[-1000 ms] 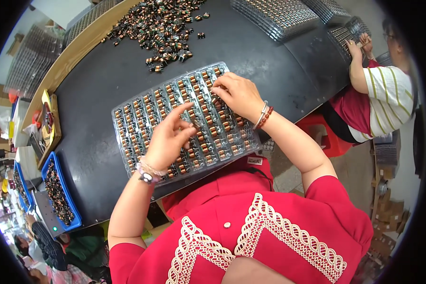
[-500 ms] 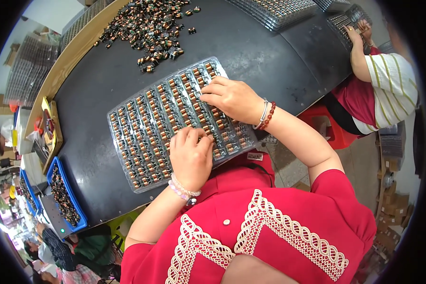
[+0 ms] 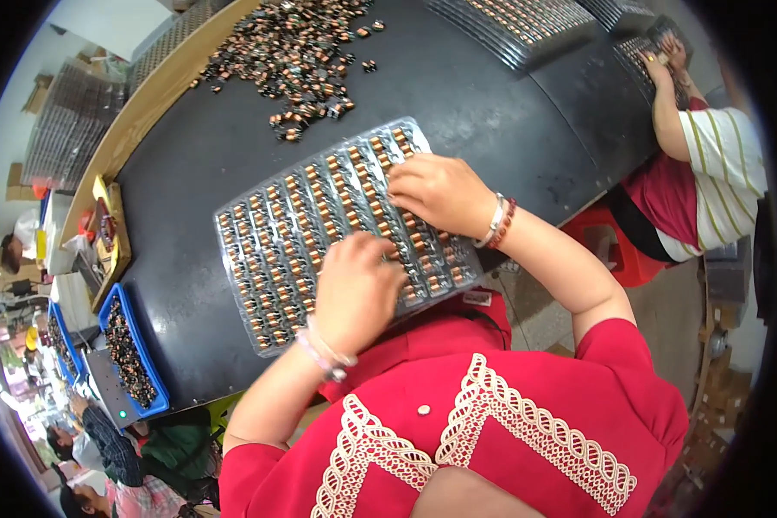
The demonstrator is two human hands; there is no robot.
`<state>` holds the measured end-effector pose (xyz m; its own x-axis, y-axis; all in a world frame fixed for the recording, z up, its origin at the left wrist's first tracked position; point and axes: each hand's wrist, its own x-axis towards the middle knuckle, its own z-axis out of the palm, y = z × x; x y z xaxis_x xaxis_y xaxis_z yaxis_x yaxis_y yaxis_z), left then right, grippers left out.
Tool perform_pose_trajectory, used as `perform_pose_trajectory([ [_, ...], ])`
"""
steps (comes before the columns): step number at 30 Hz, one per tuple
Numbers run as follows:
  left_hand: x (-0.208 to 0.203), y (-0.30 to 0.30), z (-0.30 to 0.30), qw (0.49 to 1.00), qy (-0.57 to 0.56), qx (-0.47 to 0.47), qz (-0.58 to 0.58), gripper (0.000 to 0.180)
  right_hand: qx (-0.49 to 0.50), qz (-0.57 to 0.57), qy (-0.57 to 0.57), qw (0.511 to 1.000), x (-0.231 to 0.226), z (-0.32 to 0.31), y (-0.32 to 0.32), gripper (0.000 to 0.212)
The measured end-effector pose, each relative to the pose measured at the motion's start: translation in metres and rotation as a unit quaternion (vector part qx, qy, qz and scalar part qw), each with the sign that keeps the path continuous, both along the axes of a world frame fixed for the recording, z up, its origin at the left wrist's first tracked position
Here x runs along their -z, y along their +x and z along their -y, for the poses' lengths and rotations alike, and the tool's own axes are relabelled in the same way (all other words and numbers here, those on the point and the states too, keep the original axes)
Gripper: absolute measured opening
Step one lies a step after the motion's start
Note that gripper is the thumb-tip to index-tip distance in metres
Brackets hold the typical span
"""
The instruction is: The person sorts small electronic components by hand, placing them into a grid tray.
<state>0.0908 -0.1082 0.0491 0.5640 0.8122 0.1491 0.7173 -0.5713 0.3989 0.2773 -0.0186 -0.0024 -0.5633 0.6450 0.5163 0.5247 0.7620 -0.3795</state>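
A clear plastic tray (image 3: pixel 256 324) lies tilted on the black table in front of me, its rows filled with small copper-wound coils (image 3: pixel 323 207). Over the tray's lower middle is my left hand (image 3: pixel 358 281), slightly blurred, its fingers curled in toward the coils. My right hand (image 3: pixel 445 192) rests at the tray's right side with bent fingers held together, their tips down among the coils. Whatever either set of fingertips pinches is hidden or too small to make out. Bracelets circle both wrists.
A heap of loose coils (image 3: pixel 289 60) lies on the table (image 3: pixel 177 216) beyond the tray. Stacked filled trays (image 3: pixel 518 30) stand at the far right, near another person's hands (image 3: pixel 665 60). A blue bin (image 3: pixel 151 371) of small parts sits at the left, below a wooden edge rail (image 3: pixel 112 142).
The whole view has shifted slightly, so the tray and heap appear further right and lower. My left hand has moved a little over the coils; my right hand stays at the tray's right side.
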Motion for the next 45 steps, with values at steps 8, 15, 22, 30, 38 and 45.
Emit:
perform_pose_trajectory([
  [8, 0.046, -0.091, -0.181, 0.967, 0.11, -0.212, -0.093, 0.022, 0.051, 0.172, 0.075, 0.981, -0.016, 0.007, -0.005, 0.013],
  [15, 0.054, -0.097, -0.202, 0.965, 0.179, -0.127, -0.143, 0.018, 0.071, 0.081, 0.049, 0.993, -0.014, 0.011, -0.004, 0.016],
  [22, 0.05, -0.085, -0.19, 0.981, 0.096, -0.14, -0.097, 0.014, 0.107, 0.085, 0.033, 0.99, -0.011, 0.016, 0.001, 0.012],
  [30, 0.035, -0.082, -0.166, 0.982, 0.093, -0.162, 0.022, 0.016, 0.022, -0.041, -0.069, 0.997, -0.028, 0.04, 0.026, 0.015],
  [38, 0.018, 0.007, -0.016, 0.992, 0.017, 0.026, 0.124, 0.014, -0.017, -0.001, -0.075, 0.997, -0.017, 0.078, 0.057, 0.02],
  [45, 0.034, 0.029, 0.01, 0.993, 0.007, -0.022, 0.115, 0.012, -0.037, -0.017, -0.087, 0.995, -0.006, 0.075, 0.063, 0.016],
])
